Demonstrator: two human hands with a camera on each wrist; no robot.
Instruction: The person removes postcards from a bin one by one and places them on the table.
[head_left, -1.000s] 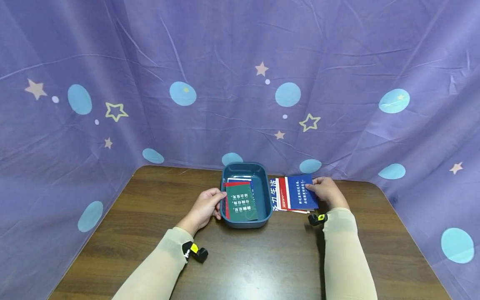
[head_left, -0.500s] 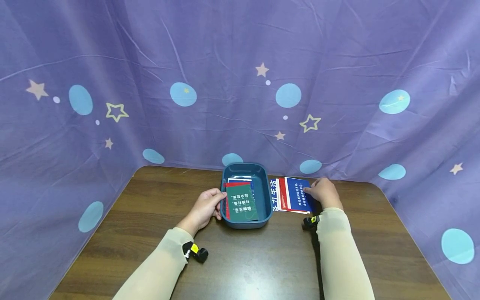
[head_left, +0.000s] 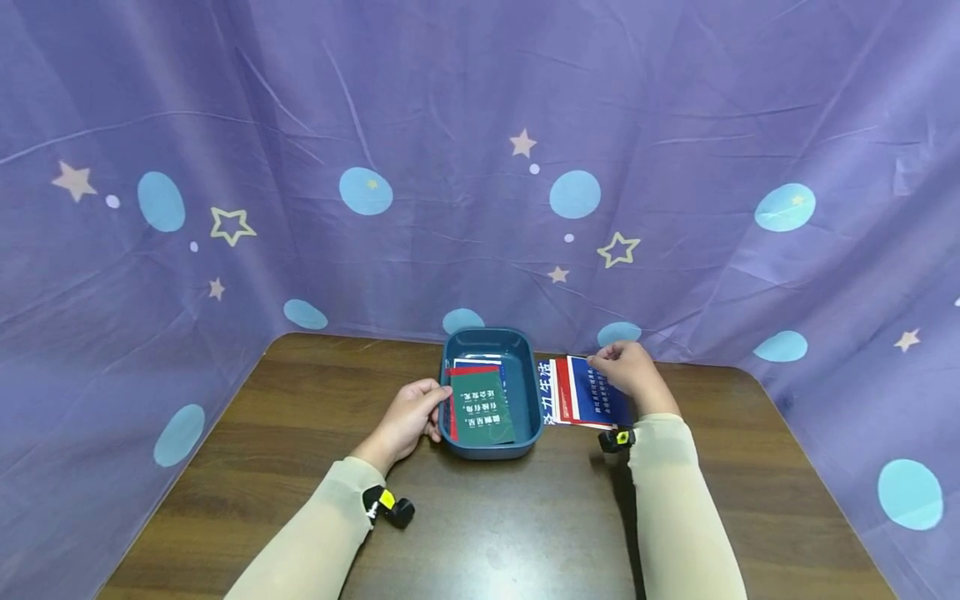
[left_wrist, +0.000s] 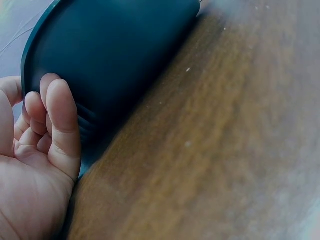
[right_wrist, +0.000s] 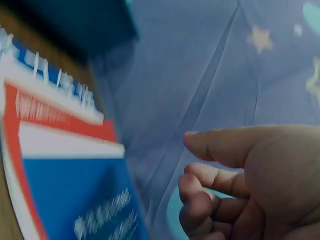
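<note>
On the left, my left hand (head_left: 401, 421) grips the rim of a dark blue plastic tray (head_left: 491, 454), its thumb over the edge and its fingers along the outer wall. Inside the tray lies a green card (head_left: 480, 429) with white writing, overlapping a red card (head_left: 453, 429) and a blue-and-white one. A fanned stack of printed cards lies just right of the tray, with a blue card (right_wrist: 65, 195) on top and a red card (right_wrist: 65, 112) showing beneath. My right hand (head_left: 633, 375) hovers over the stack's right side, thumb and fingers apart with nothing between them.
A brown wooden table (head_left: 495, 533) carries everything. Behind it and at both sides hangs a purple curtain (head_left: 465, 250) with stars and blue dots. Tray and cards sit near the table's back edge.
My right hand has moved left from the stack's right edge and come up off the blue card. The blue card has shifted into line with the stack. My left hand keeps its place.
</note>
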